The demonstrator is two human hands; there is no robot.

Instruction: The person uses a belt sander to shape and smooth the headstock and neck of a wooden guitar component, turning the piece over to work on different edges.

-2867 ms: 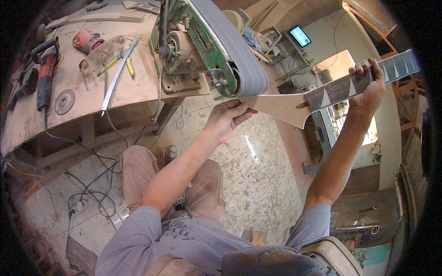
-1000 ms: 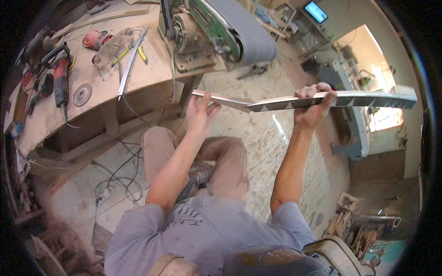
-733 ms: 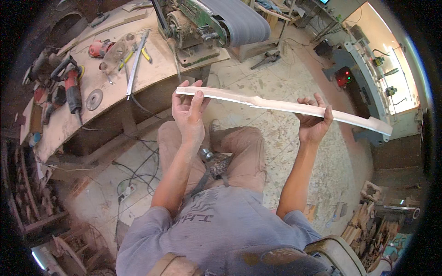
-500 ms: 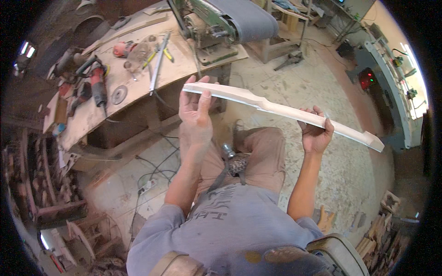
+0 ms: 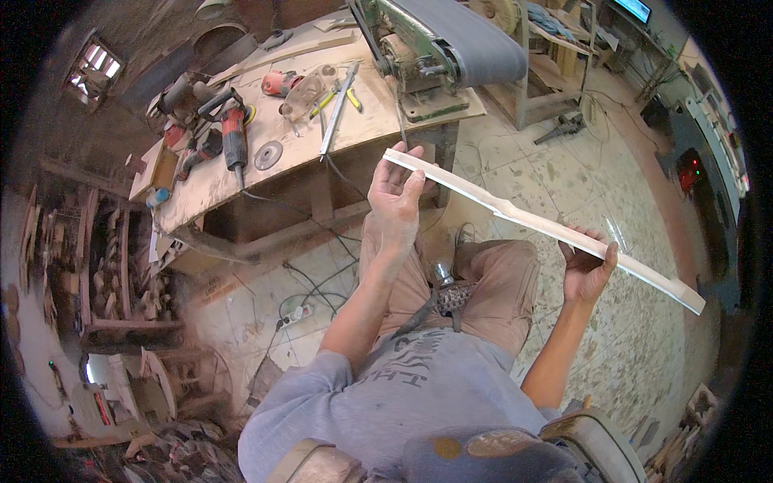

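A long, pale wooden guitar neck (image 5: 503,207) with a stepped bend near its middle and a thin white edge lies across both hands, side edge up, sloping down to the right. My left hand (image 5: 396,193) grips its upper-left end, thumb on the near side and fingers behind. My right hand (image 5: 588,270) grips it right of the middle, fingers curled around it. The fretboard face is turned out of sight. Beyond my left hand is the workbench (image 5: 298,157), and above it a belt sander (image 5: 467,44) with a grey belt.
On the bench lie red-and-black power tools (image 5: 233,133), yellow-handled pliers (image 5: 351,98), a metal rule (image 5: 334,121) and a disc (image 5: 268,154). Cables (image 5: 314,282) snake over the tiled floor. Wood-filled shelves (image 5: 129,266) stand left, a wooden stand (image 5: 523,109) beside the sander, a grey machine (image 5: 700,161) right.
The neck has turned from showing its inlaid fretboard to showing its pale edge, left the sander belt, and now tilts down to the right. Both hands still grip it; the view has swung leftward.
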